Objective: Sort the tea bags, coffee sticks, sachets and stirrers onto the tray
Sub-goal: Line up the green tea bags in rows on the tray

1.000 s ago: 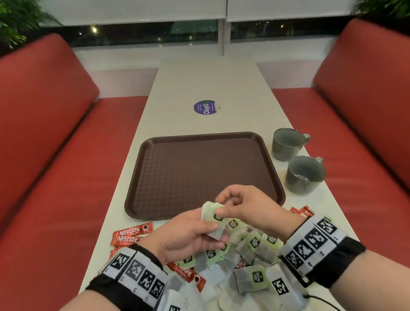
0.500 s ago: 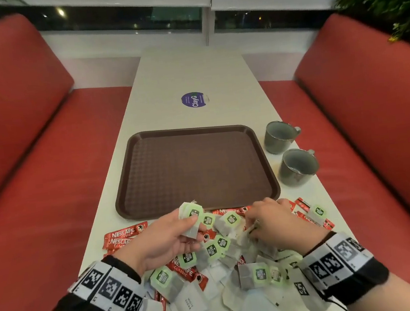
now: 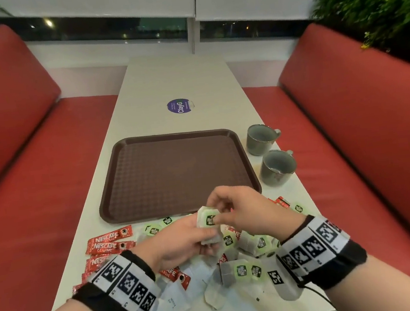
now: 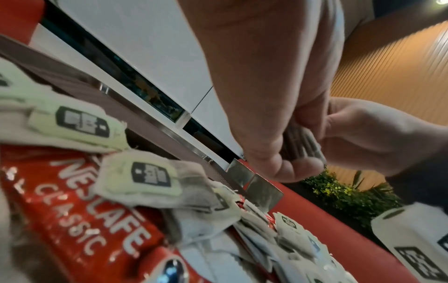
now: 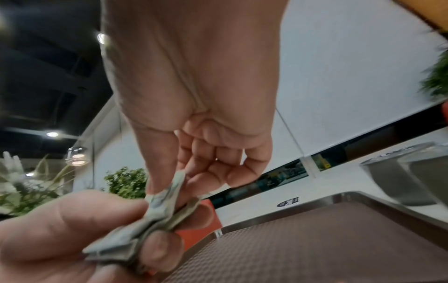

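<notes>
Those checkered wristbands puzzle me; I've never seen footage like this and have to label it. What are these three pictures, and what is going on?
No machine here: a person works with bare hands, wearing marker bands and small cameras. One picture comes from a head camera looking down; the other two look along each wrist at the fingers.

On the table lie a brown tray with nothing on it yet, two grey mugs, red coffee sticks and a heap of tea bags near the person.

The left hand holds a small stack of tea bags; the right hand pinches one at the stack's top, as its wrist view shows.
</notes>
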The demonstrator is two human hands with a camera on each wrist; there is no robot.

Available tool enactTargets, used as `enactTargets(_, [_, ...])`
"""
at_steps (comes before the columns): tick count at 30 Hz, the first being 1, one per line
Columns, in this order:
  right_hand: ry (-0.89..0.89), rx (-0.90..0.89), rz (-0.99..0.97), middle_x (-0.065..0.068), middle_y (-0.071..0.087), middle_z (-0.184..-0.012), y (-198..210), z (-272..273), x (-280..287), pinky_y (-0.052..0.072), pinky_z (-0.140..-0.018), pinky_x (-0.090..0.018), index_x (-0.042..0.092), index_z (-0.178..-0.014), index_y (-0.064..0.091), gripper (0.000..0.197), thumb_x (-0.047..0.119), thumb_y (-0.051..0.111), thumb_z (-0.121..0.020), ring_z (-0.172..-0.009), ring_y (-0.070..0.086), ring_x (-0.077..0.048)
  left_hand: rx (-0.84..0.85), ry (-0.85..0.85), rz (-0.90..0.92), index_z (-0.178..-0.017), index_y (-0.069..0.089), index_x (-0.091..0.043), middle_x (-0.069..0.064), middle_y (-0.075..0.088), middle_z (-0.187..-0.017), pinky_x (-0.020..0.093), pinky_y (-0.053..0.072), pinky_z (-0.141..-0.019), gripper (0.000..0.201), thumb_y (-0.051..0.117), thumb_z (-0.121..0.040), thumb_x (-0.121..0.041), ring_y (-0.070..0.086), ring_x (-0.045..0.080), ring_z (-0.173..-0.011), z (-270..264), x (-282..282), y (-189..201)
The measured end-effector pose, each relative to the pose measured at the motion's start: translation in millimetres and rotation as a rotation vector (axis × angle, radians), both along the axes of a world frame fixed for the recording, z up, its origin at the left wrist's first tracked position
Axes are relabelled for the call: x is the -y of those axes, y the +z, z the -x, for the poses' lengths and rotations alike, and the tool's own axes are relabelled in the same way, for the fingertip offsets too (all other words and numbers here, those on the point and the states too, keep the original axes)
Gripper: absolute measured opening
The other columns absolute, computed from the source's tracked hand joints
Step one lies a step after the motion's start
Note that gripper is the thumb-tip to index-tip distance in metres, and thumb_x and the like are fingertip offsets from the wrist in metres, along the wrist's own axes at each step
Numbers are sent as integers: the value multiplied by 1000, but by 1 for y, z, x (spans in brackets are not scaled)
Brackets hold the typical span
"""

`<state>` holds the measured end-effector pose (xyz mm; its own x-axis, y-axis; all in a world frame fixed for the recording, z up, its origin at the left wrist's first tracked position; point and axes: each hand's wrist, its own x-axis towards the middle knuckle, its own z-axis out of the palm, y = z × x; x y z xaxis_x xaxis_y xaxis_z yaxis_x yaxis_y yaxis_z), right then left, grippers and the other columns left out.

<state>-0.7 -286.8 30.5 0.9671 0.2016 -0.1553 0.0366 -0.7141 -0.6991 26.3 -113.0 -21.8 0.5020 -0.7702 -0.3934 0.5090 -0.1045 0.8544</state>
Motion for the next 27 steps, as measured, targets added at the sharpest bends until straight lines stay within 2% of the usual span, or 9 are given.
enactTargets(2, [-115, 52, 18, 11, 62, -84, -4, 6, 21, 44, -71, -18, 29, -92, 60, 19, 17, 71, -83, -78, 56, -6, -63, 113, -16, -115, 54, 2, 15, 63, -93, 30, 54, -73, 21, 50, -95, -2, 63, 25, -86, 0, 1, -1])
enactTargets(4, [-196, 34, 186, 9, 62, -96, -11, 15, 44, 41, -76, -20, 28, -96, 61, 16, 23, 70, -84, -86, 54, -7, -123, 199, -20, -118, 52, 4, 21, 68, -103, 36, 57, -80, 25, 47, -94, 2, 67, 33, -94, 0, -2, -4])
enactTargets(6, [-220, -67, 387, 5, 61, -107, -23, 24, 57, 43, -83, -26, 25, -106, 64, 24, 35, 67, -84, -98, 53, -11, -170, 260, -14, -119, 52, 2, 23, 68, -108, 40, 58, -83, 26, 44, -95, 5, 68, 36, -98, 0, -6, -6])
enactTargets(8, [-207, -136, 544, 4, 58, -110, -38, 30, 58, 44, -90, -34, 26, -112, 62, 37, 49, 62, -84, -108, 51, -17, -185, 293, -15, -120, 53, -2, 21, 69, -100, 41, 58, -82, 29, 42, -94, 6, 69, 34, -93, 2, -7, -7])
enactTargets(10, [-214, -118, 599, 5, 56, -101, -46, 31, 52, 44, -87, -37, 28, -104, 61, 33, 54, 58, -83, -107, 51, -19, -179, 295, -38, -121, 56, -6, 18, 67, -92, 41, 58, -81, 31, 44, -95, 4, 69, 31, -86, 5, -6, -8])
enactTargets(13, [-241, -107, 538, 8, 51, -89, -51, 29, 49, 45, -83, -35, 25, -96, 62, 22, 43, 61, -83, -97, 54, -16, -152, 287, -82, -123, 56, -8, 14, 66, -87, 34, 58, -70, 28, 48, -96, -6, 67, 26, -77, 9, -1, -9])
enactTargets(16, [-244, -151, 453, 10, 54, -87, -54, 26, 51, 46, -82, -34, 28, -85, 56, 9, 32, 63, -82, -90, 54, -15, -134, 289, -121, -124, 54, -11, 14, 68, -93, 28, 53, -61, 30, 55, -94, -9, 66, 23, -78, 12, 3, -10])
enactTargets(23, [-207, -122, -53, 8, 56, -67, -22, 30, 57, 42, -61, -20, 23, -71, 57, 20, 15, 72, -83, -60, 49, -6, -37, 293, -173, -122, 53, 0, 5, 67, -96, 26, 47, -66, 60, 69, -75, -34, 63, 16, -77, 17, 14, -6])
enactTargets(27, [-31, -133, -176, 12, 55, -62, -2, 30, 43, 39, -57, -12, 24, -71, 60, 20, 13, 74, -81, -55, 47, 0, -25, 239, -91, -121, 57, -9, 10, 63, -96, 30, 40, -66, 52, 74, -78, -36, 57, 17, -76, 19, 19, -2])
